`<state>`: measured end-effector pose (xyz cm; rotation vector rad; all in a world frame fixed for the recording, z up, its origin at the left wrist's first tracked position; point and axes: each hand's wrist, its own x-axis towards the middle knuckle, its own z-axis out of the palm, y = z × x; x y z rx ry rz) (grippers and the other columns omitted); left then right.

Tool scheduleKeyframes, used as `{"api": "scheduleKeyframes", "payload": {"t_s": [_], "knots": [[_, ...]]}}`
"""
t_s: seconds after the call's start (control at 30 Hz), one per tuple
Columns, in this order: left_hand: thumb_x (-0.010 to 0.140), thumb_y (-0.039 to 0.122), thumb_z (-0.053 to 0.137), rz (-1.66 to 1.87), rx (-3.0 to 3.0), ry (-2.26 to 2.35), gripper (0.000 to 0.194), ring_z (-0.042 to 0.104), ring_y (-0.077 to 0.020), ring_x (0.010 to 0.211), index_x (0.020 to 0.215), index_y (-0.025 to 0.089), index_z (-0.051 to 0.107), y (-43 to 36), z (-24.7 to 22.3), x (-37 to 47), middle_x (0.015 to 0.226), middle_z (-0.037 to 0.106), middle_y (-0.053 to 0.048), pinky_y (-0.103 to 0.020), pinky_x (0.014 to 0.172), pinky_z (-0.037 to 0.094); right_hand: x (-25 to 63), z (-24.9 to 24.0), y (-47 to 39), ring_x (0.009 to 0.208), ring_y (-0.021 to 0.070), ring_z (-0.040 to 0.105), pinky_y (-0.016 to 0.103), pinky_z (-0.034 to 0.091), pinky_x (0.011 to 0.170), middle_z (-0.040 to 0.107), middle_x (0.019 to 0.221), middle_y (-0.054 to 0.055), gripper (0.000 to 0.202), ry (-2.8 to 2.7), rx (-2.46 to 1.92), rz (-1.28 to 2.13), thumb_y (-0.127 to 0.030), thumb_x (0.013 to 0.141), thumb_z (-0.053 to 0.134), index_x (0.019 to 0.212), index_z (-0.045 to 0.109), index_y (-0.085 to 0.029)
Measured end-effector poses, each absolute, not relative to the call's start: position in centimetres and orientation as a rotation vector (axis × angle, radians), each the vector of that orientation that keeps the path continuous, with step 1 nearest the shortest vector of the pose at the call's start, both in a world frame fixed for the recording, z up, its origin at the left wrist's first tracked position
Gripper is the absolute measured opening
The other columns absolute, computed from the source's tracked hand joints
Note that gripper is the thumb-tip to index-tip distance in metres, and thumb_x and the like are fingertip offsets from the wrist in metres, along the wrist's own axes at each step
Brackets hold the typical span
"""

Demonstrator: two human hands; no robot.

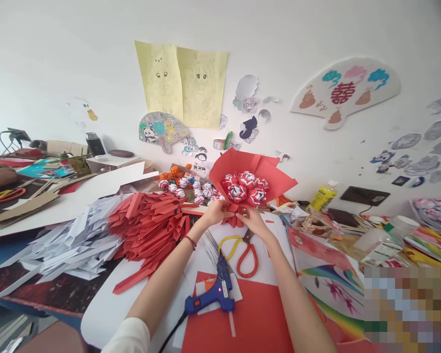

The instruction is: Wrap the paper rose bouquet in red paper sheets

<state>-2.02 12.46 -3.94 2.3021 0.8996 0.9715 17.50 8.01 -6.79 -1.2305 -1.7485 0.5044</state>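
A paper flower bouquet point(255, 166) stands upright in front of me, red-and-white paper blooms inside a flared red paper wrap. My left hand point(217, 212) and my right hand point(250, 220) both pinch its gathered red base, one from each side, with the fingers nearly meeting. Below the hands lies a pair of scissors point(247, 260) with one yellow and one red handle loop. A blue glue gun point(215, 294) rests nearer me, its small light lit, partly over a red paper sheet point(257, 318).
Folded red paper strips point(147, 225) and white strips point(81, 240) are heaped at the left. Several small paper blooms point(198, 189) sit behind them. A yellow bottle point(323, 195) and a clear plastic bottle point(389, 245) stand among clutter on the right. The glue gun's cord point(172, 333) runs toward me.
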Motion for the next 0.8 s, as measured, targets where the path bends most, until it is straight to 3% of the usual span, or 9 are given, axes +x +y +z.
{"api": "scheduleKeyframes", "payload": {"t_s": [0.17, 0.33, 0.57, 0.8], "knots": [[0.074, 0.029, 0.071, 0.977, 2.255, 0.935, 0.032, 0.061, -0.0140, 0.067, 0.102, 0.015, 0.068, 12.1, -4.1, -2.4, 0.085, 0.072, -0.004, -0.025, 0.066, 0.048, 17.0, -7.3, 7.7, 0.076, 0.0212, 0.067, 0.034, 0.055, 0.065, 0.069, 0.095, 0.009, 0.038, -1.700, -1.258, 0.506, -0.035, 0.079, 0.065, 0.114, 0.059, -0.020], [0.072, 0.038, 0.071, 1.022, 2.176, 1.000, 0.039, 0.063, -0.0166, 0.069, 0.102, 0.015, 0.063, 12.0, -4.5, -2.5, 0.096, 0.071, -0.009, -0.027, 0.064, 0.050, 16.5, -6.9, 7.2, 0.075, 0.0218, 0.066, 0.036, 0.053, 0.070, 0.069, 0.096, 0.009, 0.039, -1.680, -1.310, 0.407, -0.030, 0.076, 0.069, 0.112, 0.059, -0.019], [0.074, 0.043, 0.067, 0.979, 2.184, 0.960, 0.031, 0.064, -0.0181, 0.068, 0.089, 0.016, 0.065, 12.0, -4.4, -2.3, 0.084, 0.071, -0.006, -0.027, 0.063, 0.048, 16.5, -6.7, 6.8, 0.078, 0.0223, 0.064, 0.036, 0.051, 0.075, 0.070, 0.093, 0.007, 0.029, -1.667, -1.380, 0.312, -0.030, 0.080, 0.067, 0.107, 0.062, -0.020], [0.074, 0.042, 0.066, 0.987, 2.154, 0.988, 0.032, 0.065, -0.0191, 0.071, 0.094, 0.017, 0.066, 11.6, -4.3, -2.5, 0.085, 0.072, -0.005, -0.027, 0.063, 0.048, 16.3, -7.0, 6.4, 0.078, 0.0212, 0.064, 0.035, 0.052, 0.074, 0.069, 0.096, 0.006, 0.025, -1.621, -1.365, 0.328, -0.035, 0.088, 0.056, 0.109, 0.062, -0.023]]}}
